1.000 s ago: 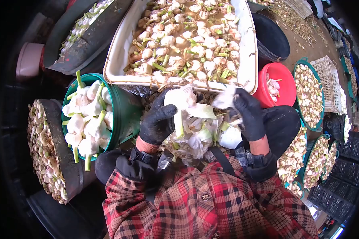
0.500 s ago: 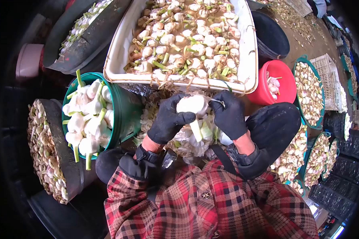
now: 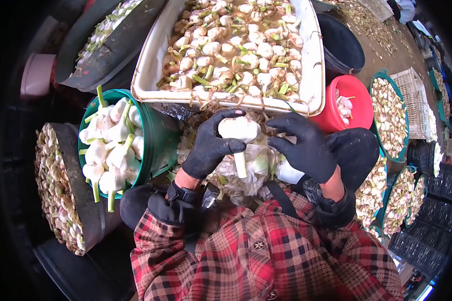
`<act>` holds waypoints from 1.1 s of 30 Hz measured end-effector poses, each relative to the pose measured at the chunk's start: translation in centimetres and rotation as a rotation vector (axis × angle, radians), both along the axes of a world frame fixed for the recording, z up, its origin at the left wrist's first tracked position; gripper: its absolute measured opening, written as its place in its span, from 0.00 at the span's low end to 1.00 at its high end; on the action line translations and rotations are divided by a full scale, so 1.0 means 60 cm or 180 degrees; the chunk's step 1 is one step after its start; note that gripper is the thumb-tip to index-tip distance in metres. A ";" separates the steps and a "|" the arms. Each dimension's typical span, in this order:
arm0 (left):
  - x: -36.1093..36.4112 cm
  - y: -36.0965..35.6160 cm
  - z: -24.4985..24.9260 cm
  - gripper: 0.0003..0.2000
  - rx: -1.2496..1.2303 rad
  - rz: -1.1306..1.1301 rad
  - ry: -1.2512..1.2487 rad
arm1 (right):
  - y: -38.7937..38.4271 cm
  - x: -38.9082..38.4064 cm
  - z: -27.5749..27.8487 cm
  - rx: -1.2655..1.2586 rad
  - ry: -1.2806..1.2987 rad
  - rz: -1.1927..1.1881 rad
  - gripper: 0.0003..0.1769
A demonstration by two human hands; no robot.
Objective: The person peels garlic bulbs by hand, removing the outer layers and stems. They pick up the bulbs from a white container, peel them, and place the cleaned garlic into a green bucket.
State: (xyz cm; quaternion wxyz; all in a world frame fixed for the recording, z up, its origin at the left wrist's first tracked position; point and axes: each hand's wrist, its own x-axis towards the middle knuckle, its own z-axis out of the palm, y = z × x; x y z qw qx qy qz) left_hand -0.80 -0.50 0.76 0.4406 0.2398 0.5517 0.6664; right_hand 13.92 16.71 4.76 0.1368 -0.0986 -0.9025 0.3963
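Observation:
My left hand (image 3: 209, 145), in a black glove, is closed around a white garlic bulb (image 3: 239, 129) whose cut green-white stem points down towards my lap. Just right of the bulb is my right hand (image 3: 303, 144), also gloved; its fingers are apart and hold nothing. Below both hands lies a heap of papery garlic peelings (image 3: 248, 175). Beyond them stands a white tub (image 3: 226, 100) of brownish water, full of unpeeled garlic bulbs (image 3: 213, 48) with short stems. At my left, a green bucket (image 3: 158, 145) is heaped with clean white garlic bulbs (image 3: 116, 153).
A red bucket (image 3: 355, 93) with a few garlic bulbs stands right of the tub, a black bucket (image 3: 339, 42) behind it. Garlic-filled baskets (image 3: 389, 118) and a white crate (image 3: 412, 100) line the right. A tipped dark container (image 3: 83, 175) of garlic lies far left.
My right hand has moved right, off the garlic bulb, and its fingers have opened. The left hand still holds the bulb, and loose skin no longer hangs beside its stem.

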 end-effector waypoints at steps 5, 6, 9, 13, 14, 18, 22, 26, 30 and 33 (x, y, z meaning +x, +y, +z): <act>-0.002 0.005 -0.009 0.41 0.0042 -0.0120 0.0365 | -0.017 -0.027 0.013 -0.0274 0.0325 -0.0041 0.08; -0.005 0.006 -0.011 0.42 0.0011 -0.0160 0.0513 | -0.016 -0.027 0.010 -0.0280 0.0308 -0.0036 0.08; -0.007 0.004 -0.012 0.35 0.0078 -0.0212 0.0711 | -0.014 -0.026 0.004 -0.0309 0.0279 0.0006 0.06; -0.005 0.003 -0.019 0.43 -0.0036 -0.0365 0.1267 | -0.012 -0.023 0.002 -0.0042 0.0258 0.0147 0.03; -0.006 0.002 -0.020 0.43 -0.0106 -0.0435 0.1520 | -0.011 -0.022 0.000 0.0035 0.0211 0.0173 0.03; -0.001 0.005 -0.024 0.43 -0.0186 -0.0532 0.1763 | -0.014 -0.022 -0.007 0.0187 0.0244 0.0187 0.02; 0.002 0.004 -0.041 0.43 -0.0158 -0.0611 0.1654 | -0.014 -0.018 -0.026 0.0085 0.0264 0.0218 0.04; -0.001 0.003 -0.037 0.39 -0.0138 -0.0764 0.2039 | -0.011 -0.014 -0.034 -0.0133 0.0333 0.0270 0.04; 0.006 0.006 -0.014 0.44 -0.0501 -0.1059 0.1483 | -0.004 -0.020 -0.034 0.0058 0.0466 0.0092 0.04; 0.009 0.006 -0.020 0.52 -0.0360 -0.1095 0.0952 | 0.009 -0.027 -0.041 0.0111 0.0438 -0.0037 0.04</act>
